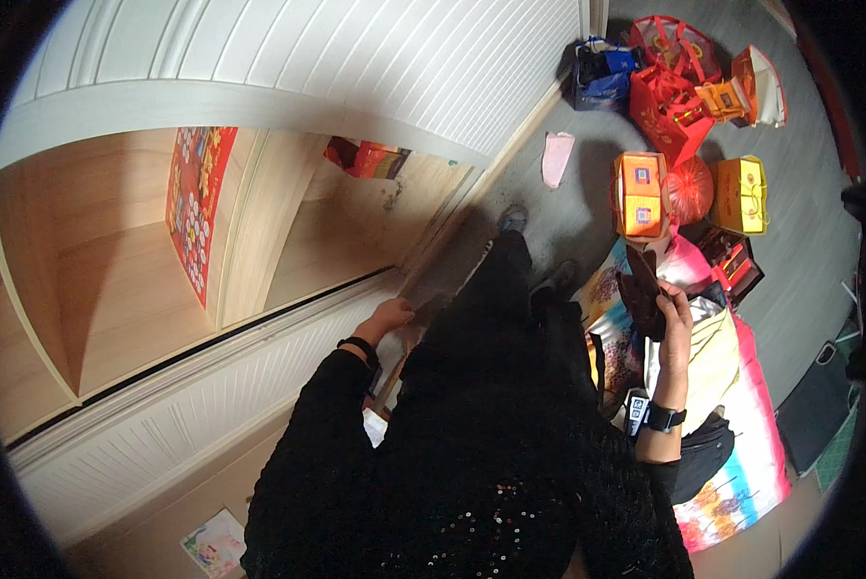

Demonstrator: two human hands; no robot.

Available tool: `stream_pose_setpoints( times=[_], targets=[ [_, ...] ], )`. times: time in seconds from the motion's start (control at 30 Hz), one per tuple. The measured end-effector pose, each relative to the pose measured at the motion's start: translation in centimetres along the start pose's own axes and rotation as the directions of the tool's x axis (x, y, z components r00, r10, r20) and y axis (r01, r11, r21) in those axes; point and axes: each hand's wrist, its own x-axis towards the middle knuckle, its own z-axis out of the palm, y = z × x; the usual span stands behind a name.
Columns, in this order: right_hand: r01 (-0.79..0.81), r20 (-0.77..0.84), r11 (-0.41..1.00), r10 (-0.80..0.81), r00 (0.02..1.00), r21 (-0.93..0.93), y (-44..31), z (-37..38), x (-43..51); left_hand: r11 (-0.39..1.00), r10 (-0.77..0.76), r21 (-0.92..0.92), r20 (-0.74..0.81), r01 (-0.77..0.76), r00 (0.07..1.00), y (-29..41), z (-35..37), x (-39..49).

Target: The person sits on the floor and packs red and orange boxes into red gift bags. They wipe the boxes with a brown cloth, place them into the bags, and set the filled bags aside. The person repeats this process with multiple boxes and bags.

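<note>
My right hand (673, 318) grips a dark brown, soft-looking item (643, 293), perhaps cloth or leather, above a surface draped in multicoloured patterned fabric (755, 434). Pale yellow cloth (712, 354) and a black bag (704, 456) lie beside that forearm. On the other side, my left hand (393, 315) is lowered between my dark clothing and the cabinet; its fingers are curled, and whether they hold anything is not clear. Below it, partly hidden by my body, is a white item (375, 427).
A white panelled cabinet (223, 354) with wooden compartments stands at left, a red printed sheet (198, 210) inside. Red gift bags (668, 108), orange boxes (641, 195) and a yellow box (750, 194) stand on the floor at upper right. Pink paper (556, 159) lies near my feet.
</note>
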Motion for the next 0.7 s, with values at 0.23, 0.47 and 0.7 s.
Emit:
stream_pose_setpoints(
  times=[0.23,0.47,0.7],
  targets=[
    [-0.110,0.020,0.986,0.109,0.994,0.125,4.9,2.3,-0.4,0.991,-0.106,-0.100,-0.165,0.090,0.981,-6.8,-2.9,1.2],
    [-0.207,-0.042,0.972,0.213,0.976,0.116,11.4,7.6,2.0,0.976,-0.026,-0.217,0.022,0.031,0.999,-6.7,-8.5,9.3],
    [-0.240,-0.031,0.951,0.251,0.968,0.193,21.6,18.6,9.5,0.997,0.074,-0.008,0.093,-0.074,0.993,-5.2,-3.7,21.5]
  ],
)
